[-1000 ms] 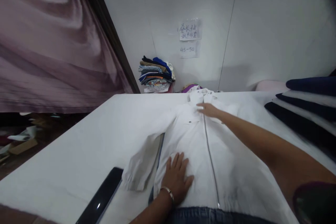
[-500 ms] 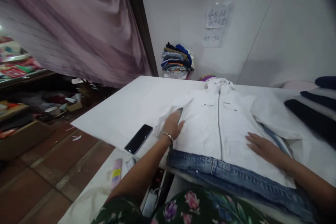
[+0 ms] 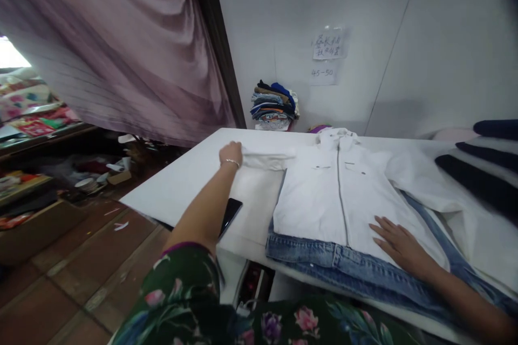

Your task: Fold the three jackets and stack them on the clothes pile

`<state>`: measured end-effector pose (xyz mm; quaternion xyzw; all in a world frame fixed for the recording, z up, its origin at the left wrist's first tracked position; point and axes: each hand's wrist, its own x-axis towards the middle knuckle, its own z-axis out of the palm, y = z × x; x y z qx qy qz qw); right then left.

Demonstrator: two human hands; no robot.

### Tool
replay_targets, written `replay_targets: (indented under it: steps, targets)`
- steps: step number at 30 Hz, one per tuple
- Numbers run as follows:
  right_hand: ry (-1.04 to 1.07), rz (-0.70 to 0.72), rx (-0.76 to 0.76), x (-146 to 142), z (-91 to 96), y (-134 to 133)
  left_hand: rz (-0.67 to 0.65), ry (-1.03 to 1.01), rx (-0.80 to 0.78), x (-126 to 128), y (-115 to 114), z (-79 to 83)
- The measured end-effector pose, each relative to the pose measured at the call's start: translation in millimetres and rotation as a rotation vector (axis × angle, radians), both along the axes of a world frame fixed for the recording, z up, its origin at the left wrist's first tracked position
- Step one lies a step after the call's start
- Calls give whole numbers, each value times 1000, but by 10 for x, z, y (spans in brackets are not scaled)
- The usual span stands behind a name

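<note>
A white zip-front jacket [image 3: 311,194] lies face up on the white table [image 3: 194,164], its collar pointing to the wall. Blue jeans [image 3: 299,245] are spread beneath it and show along the hem and both sides. My left hand [image 3: 231,154] is closed around the end of the jacket's left-hand sleeve, which stretches out sideways from the shoulder. Flat on the lower right front of the jacket rests my right hand [image 3: 399,242], fingers spread. A black phone [image 3: 231,214] lies on the table, partly covered by my left forearm.
Folded clothes [image 3: 273,105] are stacked by the wall beyond the table. Dark garments [image 3: 479,183] lie at the right edge. Two handwritten paper signs [image 3: 327,56] hang on the wall. A mauve curtain [image 3: 133,48] drapes at the left, above a tiled floor [image 3: 81,259].
My left hand has moved away from the jacket's side, up and left, pulling the sleeve out straight. My right hand stays spread on the jacket front. The view has shifted slightly.
</note>
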<state>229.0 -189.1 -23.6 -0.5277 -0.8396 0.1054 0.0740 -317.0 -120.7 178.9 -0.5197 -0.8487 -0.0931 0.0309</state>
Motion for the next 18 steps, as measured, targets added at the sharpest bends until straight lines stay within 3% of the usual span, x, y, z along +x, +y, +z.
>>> replay_targets:
  steps: [2,3,5,9,13,15,18]
  targets:
    - [-17,7,-5,21,-1,0,41,142,74,-233,158,243]
    - [-20,13,-6,25,3,-1,52,170,84,-291,223,288]
    - [-16,18,-6,12,15,-12,18,148,62,-232,307,210]
    - [10,14,-9,-39,96,-27,-244,-115,-17,476,213,-400]
    - [49,-19,-27,124,348,27,-346,-226,-137,1139,-234,-1032]
    - [84,-151,43,344,489,35,-329,-302,-172,1251,-499,-1218]
    - [125,-430,64,733,608,-59,-206,-438,-166,1270,-833,-1342]
